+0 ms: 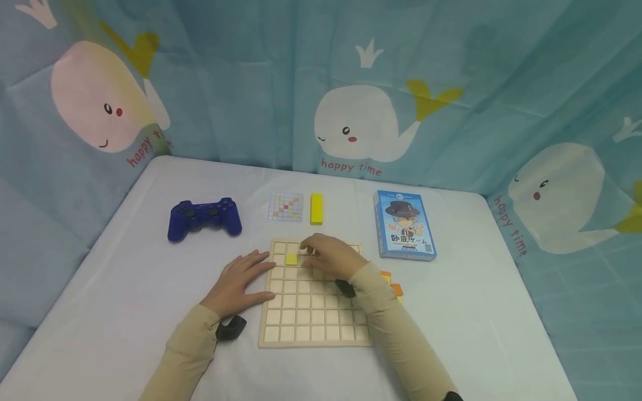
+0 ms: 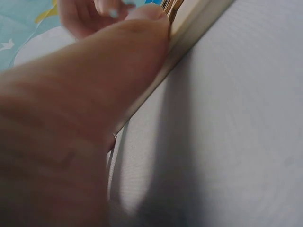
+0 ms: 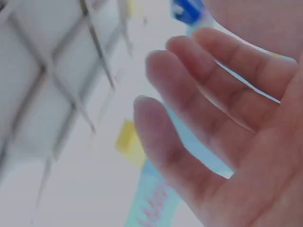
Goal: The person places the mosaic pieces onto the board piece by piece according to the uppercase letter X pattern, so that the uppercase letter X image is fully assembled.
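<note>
A square wooden grid board lies on the white table, with one yellow tile in a cell near its upper left corner. My left hand rests at the board's left side, fingers extended and thumb at the rim. Up close in the left wrist view, that thumb lies against the board's edge. Over the upper part of the board, just right of the tile, hovers my right hand. Its fingers are loosely bent with nothing between them in the right wrist view.
Orange and yellow tiles lie right of the board, partly behind the right sleeve. Beyond the board are a patterned card and a yellow bar. A blue game controller sits left, a blue game box right.
</note>
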{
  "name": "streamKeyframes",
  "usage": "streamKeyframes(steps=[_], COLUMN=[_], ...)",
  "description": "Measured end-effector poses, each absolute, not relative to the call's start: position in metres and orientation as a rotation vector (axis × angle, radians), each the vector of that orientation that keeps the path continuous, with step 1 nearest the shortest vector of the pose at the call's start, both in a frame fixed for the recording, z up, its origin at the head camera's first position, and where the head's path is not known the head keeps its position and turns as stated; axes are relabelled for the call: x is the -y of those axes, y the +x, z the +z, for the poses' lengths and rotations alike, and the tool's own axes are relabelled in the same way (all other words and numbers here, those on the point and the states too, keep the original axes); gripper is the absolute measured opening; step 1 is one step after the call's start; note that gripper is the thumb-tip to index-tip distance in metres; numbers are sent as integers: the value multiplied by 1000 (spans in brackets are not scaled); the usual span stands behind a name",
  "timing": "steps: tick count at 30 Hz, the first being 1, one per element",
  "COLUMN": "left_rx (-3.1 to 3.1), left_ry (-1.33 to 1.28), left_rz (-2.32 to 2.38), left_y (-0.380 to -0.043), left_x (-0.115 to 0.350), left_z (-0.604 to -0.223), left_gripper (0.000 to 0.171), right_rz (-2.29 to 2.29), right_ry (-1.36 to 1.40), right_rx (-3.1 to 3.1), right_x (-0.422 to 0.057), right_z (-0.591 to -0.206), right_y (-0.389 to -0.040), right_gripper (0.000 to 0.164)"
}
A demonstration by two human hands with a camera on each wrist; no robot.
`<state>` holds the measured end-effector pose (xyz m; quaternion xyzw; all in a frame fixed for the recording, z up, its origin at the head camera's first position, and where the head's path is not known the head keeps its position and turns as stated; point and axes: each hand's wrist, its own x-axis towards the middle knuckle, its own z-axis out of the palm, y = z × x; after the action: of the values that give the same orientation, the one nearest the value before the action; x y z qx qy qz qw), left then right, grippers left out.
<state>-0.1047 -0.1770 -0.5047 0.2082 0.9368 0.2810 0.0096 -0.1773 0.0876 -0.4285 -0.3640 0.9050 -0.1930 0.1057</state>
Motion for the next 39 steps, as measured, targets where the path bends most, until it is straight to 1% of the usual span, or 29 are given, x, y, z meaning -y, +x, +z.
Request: streamKeyframes(steps=[4,10,12,16,21,26,32,39], left_rx=[-2923,-2930,-2935,-2950,-2954,-2945,-2953,-2966], left_ry=[637,638,645,638,636,647,644,658], left_rz=[873,865,860,852,867,869,875,876], left_y=[-105,-105,-105,-103,-104,-107,-106,-106], left_x=[177,177,177,178,177,175,175,175], left_z=[-506,-506,-506,-507,-507,-506,-506,-508], left_gripper=[69,69,69,64,59,60,60,59], right_rz=[-684,-688,-674,-630,-654,-678,-676,-630], right_ry=[-1026,-648,-514,-342,-308,-368,-446,-430], right_rx=[-2720,-2783,-2804,-2825,-2829,-2870,-2879,-2882], right_x=[-134,-208,-228,-257,-271,-271,-264,-261], right_z=[-414,-408,-411,-423,-440,-452,-457,-458], right_y=[-162,-129,-118,-101,-89,-90,-96,-98], right_gripper=[34,36,36,34,34,36,35,31])
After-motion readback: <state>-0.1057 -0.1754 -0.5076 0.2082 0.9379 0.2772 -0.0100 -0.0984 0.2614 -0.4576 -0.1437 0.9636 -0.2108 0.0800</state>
